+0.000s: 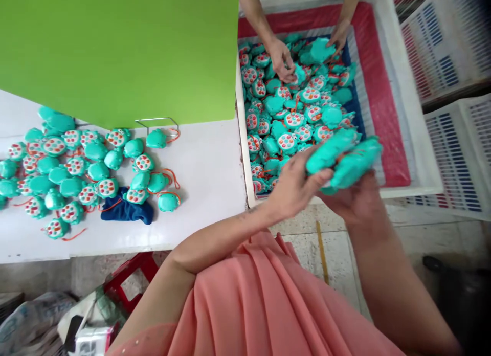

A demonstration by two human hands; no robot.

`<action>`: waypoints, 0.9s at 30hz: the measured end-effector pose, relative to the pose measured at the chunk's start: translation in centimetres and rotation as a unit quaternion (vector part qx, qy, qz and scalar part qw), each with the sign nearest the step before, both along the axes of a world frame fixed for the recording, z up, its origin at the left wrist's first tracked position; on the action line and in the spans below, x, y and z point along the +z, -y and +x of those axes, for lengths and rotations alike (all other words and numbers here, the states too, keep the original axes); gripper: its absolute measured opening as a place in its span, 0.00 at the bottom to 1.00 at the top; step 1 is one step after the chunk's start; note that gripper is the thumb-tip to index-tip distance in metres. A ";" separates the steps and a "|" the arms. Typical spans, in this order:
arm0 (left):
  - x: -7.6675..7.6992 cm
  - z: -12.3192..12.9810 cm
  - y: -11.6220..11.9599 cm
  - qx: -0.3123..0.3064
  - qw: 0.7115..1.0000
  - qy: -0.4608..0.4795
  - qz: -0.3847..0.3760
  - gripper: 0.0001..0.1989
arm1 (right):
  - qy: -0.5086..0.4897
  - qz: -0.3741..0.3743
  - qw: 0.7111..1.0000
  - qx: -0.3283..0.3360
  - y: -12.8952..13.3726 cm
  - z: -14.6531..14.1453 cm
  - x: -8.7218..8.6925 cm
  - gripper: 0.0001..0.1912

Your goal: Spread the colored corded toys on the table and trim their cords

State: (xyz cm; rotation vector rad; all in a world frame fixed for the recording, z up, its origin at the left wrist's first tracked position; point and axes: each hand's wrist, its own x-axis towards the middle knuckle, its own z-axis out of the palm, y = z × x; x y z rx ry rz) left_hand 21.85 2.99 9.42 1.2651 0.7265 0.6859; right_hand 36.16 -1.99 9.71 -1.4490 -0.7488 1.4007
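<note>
Holding blurred teal toys, the fingers are partly hidden.

Head-worn view, facing forward and down, close

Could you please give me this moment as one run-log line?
left hand, right hand: together holding teal rounded plastic toys | white rectangular bin: similar toys, co-worker's hands among them | white table: more toys, dark-blue cloth
</note>
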 end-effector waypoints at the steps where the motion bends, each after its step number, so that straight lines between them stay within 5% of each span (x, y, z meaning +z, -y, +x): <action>1: 0.0 -1.2 -1.1 0.007 1.000 0.010 -0.017 0.35 | -0.041 -0.011 0.999 0.014 -1.0 -1.0 0.1 0.22; 7: -0.9 -9.7 -6.7 0.026 0.970 -0.038 -0.237 0.32 | -0.225 -0.109 0.967 0.056 -6.5 -7.6 -1.1 0.27; 12: -2.4 -16.4 -7.1 0.080 0.946 -0.037 -0.313 0.31 | -0.322 -0.145 0.927 0.129 -8.4 -12.7 -4.5 0.27; 17: -6.9 -22.2 -5.7 0.206 0.899 -0.069 -0.380 0.27 | -0.292 -0.213 0.915 0.178 -8.6 -20.3 -9.0 0.27; 20: -10.0 -25.3 -5.2 0.307 0.857 -0.087 -0.405 0.24 | -0.242 -0.176 0.934 0.194 -8.4 -24.2 -9.9 0.21; 23: -11.9 -27.7 -4.9 0.375 0.839 -0.091 -0.384 0.25 | -0.156 -0.056 0.971 0.170 -8.6 -22.9 -9.1 0.24; 26: -12.8 -28.8 -3.9 0.406 0.840 -0.134 -0.333 0.23 | -0.033 0.023 0.992 0.120 -9.3 -15.6 -9.1 0.25; 27: -13.1 -28.9 -3.3 0.409 0.844 -0.158 -0.311 0.22 | 0.075 0.037 0.993 0.081 -9.5 -12.4 -9.8 0.24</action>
